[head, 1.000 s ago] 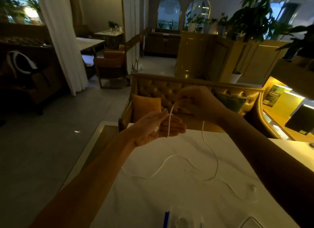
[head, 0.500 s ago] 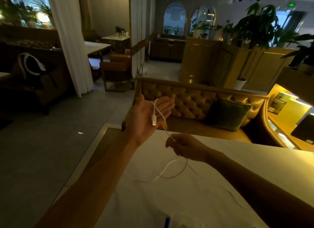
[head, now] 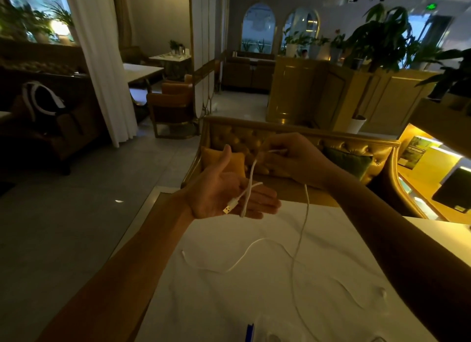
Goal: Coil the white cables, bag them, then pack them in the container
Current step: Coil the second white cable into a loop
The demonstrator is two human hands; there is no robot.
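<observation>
The white cable (head: 251,178) crosses itself over the flat, upturned fingers of the left hand (head: 219,193), with its USB plug (head: 227,209) on the palm. Just above and behind, the right hand (head: 293,160) pinches the cable, which drops to the desk (head: 229,303) and runs off the bottom edge. Another white strand (head: 244,255) lies there; the dim light hides whether they join. A blue object (head: 250,332) is cut off.

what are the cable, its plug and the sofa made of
Cable: flexible white plastic or rubber jacket, matte; it hangs in soft curves.
Plug: white plastic shell with a metal tip that glints.
Sofa: probably leather or imitation, glossy; buttoned tufts catch the light.
</observation>
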